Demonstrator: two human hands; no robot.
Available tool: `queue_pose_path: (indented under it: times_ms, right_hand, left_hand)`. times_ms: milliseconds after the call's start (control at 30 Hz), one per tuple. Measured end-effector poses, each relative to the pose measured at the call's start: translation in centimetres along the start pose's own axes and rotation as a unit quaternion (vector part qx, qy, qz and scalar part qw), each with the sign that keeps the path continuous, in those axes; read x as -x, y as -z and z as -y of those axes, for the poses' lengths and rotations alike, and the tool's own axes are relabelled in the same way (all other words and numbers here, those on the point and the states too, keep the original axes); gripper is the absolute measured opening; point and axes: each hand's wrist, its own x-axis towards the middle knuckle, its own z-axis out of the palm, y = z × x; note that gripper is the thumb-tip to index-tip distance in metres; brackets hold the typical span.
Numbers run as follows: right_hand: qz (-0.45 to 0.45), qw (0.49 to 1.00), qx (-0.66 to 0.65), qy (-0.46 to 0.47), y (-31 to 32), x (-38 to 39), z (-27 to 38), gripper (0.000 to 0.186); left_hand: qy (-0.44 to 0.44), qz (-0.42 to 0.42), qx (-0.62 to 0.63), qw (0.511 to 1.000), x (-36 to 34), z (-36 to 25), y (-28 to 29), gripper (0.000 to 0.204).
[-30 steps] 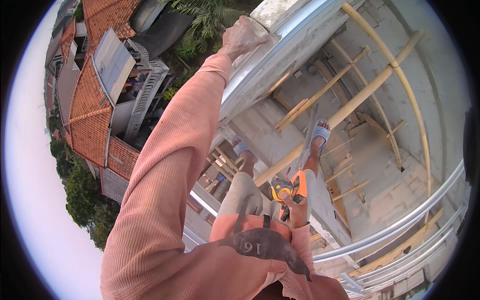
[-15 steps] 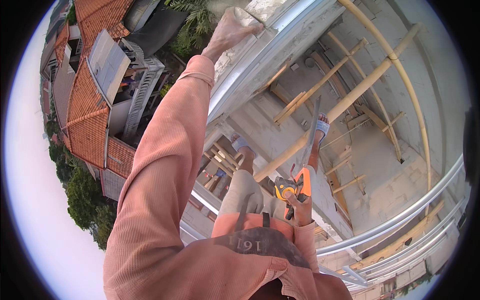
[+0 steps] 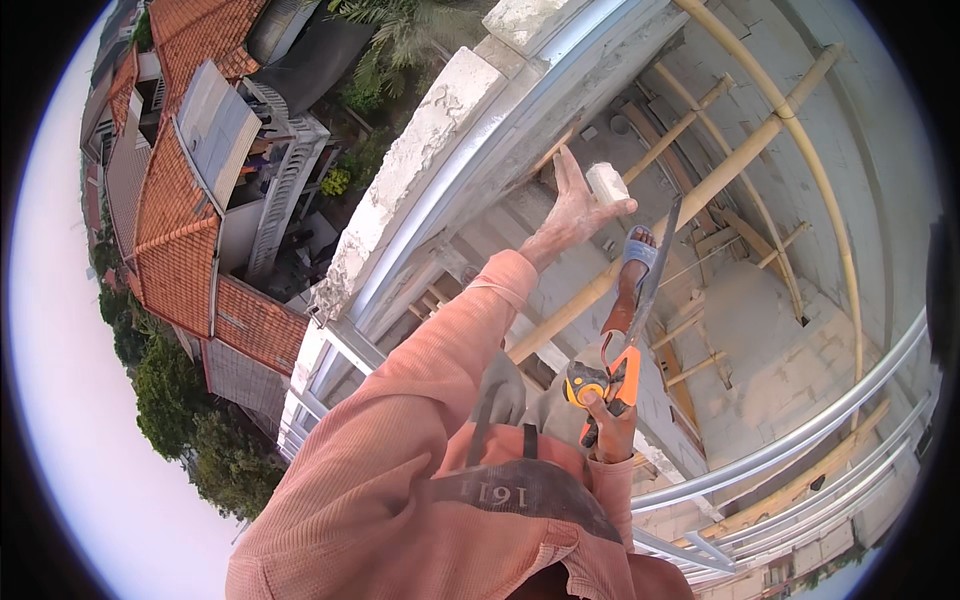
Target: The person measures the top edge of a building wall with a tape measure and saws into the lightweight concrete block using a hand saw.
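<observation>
My left hand (image 3: 578,212) reaches out over the opening inside the wall, its thumb and fingers spread wide. A small pale block piece (image 3: 607,184) appears in the gap between them; it looks loose, though contact with the thumb is hard to judge. Low in front of my body, my right hand (image 3: 612,430) is closed around a handsaw (image 3: 626,378) with an orange and black handle. The saw's long grey blade points up and away. A yellow and black tape measure (image 3: 586,384) is gripped in that same hand, against the saw handle.
A rough block wall top (image 3: 420,130) runs along a metal channel (image 3: 470,150) at the left. Bamboo poles (image 3: 700,195) cross the deep space below. My sandalled foot (image 3: 641,250) is by a pole. Metal rails (image 3: 800,450) curve at right; tiled roofs (image 3: 180,240) lie outside.
My left hand has left the wall top and swung right over the opening, with the block piece now between its spread fingers. The saw and tape measure have shifted slightly right.
</observation>
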Motion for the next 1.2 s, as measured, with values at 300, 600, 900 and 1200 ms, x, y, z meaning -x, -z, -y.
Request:
queue_pose_path:
  times_ms: [300, 600, 900, 1200]
  right_hand:
    - [-0.014, 0.990, 0.112, 0.084, -1.1, -1.2, 0.9, 0.037]
    - [0.042, 0.984, 0.162, 0.064, -2.5, 0.6, -0.6, 0.034]
    - [0.060, 0.946, 0.265, 0.175, 1.1, 2.6, 0.6, 0.031]
    - [0.059, 0.798, 0.372, 0.471, -1.7, -4.2, 13.5, 0.025]
  left_hand:
    - [0.170, 0.361, 0.170, 0.901, 17.3, -1.1, 2.7, 0.092]
    - [0.282, 0.475, 0.217, 0.805, 20.6, -0.1, 8.4, 0.076]
    - [0.190, 0.162, 0.360, 0.899, 13.8, -1.3, 18.4, 0.057]
    - [-0.024, -0.488, 0.085, 0.868, -7.0, 3.3, 22.6, 0.064]
